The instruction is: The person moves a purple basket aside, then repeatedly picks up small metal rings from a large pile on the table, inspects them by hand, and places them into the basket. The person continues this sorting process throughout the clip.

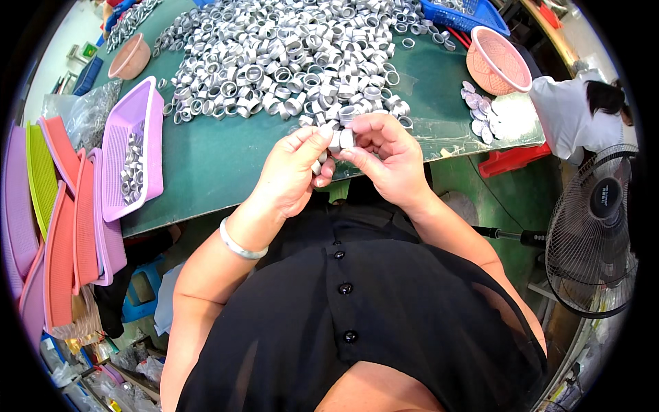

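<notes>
My left hand (290,168) is closed around a few grey metal rings, with one ring (334,143) at its fingertips and others showing below its thumb. Against that ring, my right hand (395,163) pinches another short grey ring (347,139) between thumb and fingers. The two rings sit side by side, touching or nearly so. Both hands are over the near edge of the green table (199,165). Just beyond them spreads a large heap of similar grey rings (274,62).
Left of the heap, a purple basket (157,130) holds some rings. Stacked colored baskets (72,226) stand at the far left. A pink basket (484,69) and flat silvery discs (478,110) lie at the right, near a floor fan (594,230) and another person (566,110).
</notes>
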### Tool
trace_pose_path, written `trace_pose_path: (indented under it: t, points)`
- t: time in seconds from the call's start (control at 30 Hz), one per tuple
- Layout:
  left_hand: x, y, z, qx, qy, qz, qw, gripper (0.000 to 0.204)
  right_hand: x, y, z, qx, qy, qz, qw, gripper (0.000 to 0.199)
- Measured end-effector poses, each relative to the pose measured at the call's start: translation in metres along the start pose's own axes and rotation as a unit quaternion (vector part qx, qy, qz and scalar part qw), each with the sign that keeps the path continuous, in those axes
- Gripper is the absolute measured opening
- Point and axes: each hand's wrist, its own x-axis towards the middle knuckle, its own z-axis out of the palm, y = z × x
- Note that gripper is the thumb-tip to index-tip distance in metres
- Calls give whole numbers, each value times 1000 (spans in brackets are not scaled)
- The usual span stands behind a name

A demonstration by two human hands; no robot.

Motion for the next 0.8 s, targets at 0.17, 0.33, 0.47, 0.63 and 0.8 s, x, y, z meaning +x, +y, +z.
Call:
trace_pose_path:
  t: [0.17, 0.33, 0.47, 0.63, 0.8]
  points:
    - [-1, -2, 3, 33, -4, 68, 997, 21, 1, -3, 0, -40, -30, -9, 999, 22]
    - [-4, -3, 6, 63, -19, 75, 995, 22, 2, -1, -3, -64, -29, -31, 997, 25]
    - [-5, -1, 7, 71, -22, 49, 996, 24, 1, -2, 0, -3, -16, -1, 1000, 22]
    - [-3, 7, -2, -29, -48, -48, 997, 33, 6, -18, -7, 151, -9, 197, 969, 19]
    - [-3, 6, -2, -65, -41, -88, 993, 41, 7, -20, -9, 231, -1, 253, 939, 23]
